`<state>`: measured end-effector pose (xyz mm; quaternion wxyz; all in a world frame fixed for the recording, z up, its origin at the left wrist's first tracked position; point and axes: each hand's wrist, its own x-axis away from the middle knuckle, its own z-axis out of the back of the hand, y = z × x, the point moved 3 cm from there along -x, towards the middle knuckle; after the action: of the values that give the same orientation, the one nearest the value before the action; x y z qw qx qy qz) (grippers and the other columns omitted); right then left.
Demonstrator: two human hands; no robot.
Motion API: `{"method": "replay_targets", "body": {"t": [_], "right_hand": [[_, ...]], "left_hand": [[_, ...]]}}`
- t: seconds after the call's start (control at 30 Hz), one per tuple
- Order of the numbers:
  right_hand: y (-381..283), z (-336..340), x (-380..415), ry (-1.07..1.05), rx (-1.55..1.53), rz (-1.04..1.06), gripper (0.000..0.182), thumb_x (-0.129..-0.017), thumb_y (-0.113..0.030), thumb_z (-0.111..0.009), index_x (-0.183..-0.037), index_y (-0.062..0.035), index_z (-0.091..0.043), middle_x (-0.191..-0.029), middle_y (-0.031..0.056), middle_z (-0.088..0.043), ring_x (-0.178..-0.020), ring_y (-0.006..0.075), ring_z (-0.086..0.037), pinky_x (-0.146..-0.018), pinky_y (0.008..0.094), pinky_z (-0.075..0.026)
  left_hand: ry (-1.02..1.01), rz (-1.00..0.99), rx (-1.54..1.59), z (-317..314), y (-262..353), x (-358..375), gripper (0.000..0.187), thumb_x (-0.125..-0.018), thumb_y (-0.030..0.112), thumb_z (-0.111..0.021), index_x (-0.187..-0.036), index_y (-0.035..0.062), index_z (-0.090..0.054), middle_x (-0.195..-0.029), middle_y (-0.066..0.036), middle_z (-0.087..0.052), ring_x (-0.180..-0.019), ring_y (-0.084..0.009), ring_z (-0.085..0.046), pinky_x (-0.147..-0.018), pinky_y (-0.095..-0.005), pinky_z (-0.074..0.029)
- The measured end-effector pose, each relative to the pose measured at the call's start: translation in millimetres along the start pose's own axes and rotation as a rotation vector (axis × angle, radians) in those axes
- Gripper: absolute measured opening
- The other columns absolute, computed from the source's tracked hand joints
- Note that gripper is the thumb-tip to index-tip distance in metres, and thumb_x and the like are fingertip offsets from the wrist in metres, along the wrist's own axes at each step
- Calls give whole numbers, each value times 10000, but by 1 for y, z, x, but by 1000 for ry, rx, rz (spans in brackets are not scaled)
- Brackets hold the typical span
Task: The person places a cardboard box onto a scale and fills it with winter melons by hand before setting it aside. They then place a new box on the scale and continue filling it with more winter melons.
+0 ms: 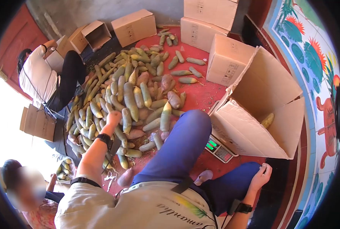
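Observation:
My left hand (114,119) reaches down over a large heap of long green radishes (130,100), its fingers curled in among them. Whatever lies under those fingers is hidden. Curled loosely beside my bent knee, my right hand (261,176) shows nothing in it. Between my knees and the wall, a tall open cardboard box (269,139) stands on a digital scale (222,151) with lit green digits. A single radish (268,120) shows inside that box. Several radishes in the heap are pinkish or look wrapped in clear plastic.
Closed cartons (231,59) stand along the back right, more boxes (133,27) at the back. A person (40,76) crouches at the left by a box; another person (36,202) is at lower left near a bag of radishes (65,168). A painted tile wall (311,57) borders the right.

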<state>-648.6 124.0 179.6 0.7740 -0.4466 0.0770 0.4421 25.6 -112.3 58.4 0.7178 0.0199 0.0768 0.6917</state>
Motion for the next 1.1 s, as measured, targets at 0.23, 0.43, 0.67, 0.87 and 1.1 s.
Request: {"method": "replay_targets", "body": {"t": [0.23, 0.43, 0.67, 0.87, 1.1], "right_hand": [[-2, -5, -3, -3, 42, 16, 149, -886, -104, -507, -893, 34, -561, -817, 96, -569, -677, 171, -554, -629, 281, -470], [-2, -6, -4, -54, 169, 104, 148, -883, -92, -503, -903, 44, -558, -833, 107, -573, -697, 182, -563, -639, 278, -476], [-12, -5, -3, -63, 217, 81, 141, -873, -80, -492, -890, 43, -559, -839, 127, -569, -745, 230, -564, -680, 314, -469], [-13, -8, -5, -67, 253, 80, 147, -871, -90, -500, -880, 45, -555, -832, 134, -557, -750, 248, -557, -680, 316, -461], [-22, -9, -5, -55, 276, 112, 172, -888, -116, -488, -860, 45, -542, -808, 132, -539, -722, 249, -547, -676, 325, -449]], "left_hand": [[-720, -183, -578, -149, -76, 121, 149, -720, 190, -635, -848, 144, -697, -874, -66, -664, -869, -220, -639, -713, -323, -516], [-660, 519, 79, -89, 0, 148, 461, -708, 218, -592, -1166, 179, -557, -1173, -148, -521, -1148, -300, -464, -942, -381, -407], [-630, 427, -14, -105, 9, 170, 345, -761, 209, -588, -1105, 194, -559, -1159, -112, -485, -1110, -304, -446, -875, -452, -412], [-601, 335, -141, -99, 14, 171, 299, -754, 157, -581, -1051, 187, -590, -1145, -99, -475, -1116, -310, -432, -883, -474, -390], [-653, 210, -208, -100, -6, 158, 292, -749, 107, -583, -1038, 149, -578, -1076, -118, -554, -1012, -316, -546, -811, -379, -485]]}}
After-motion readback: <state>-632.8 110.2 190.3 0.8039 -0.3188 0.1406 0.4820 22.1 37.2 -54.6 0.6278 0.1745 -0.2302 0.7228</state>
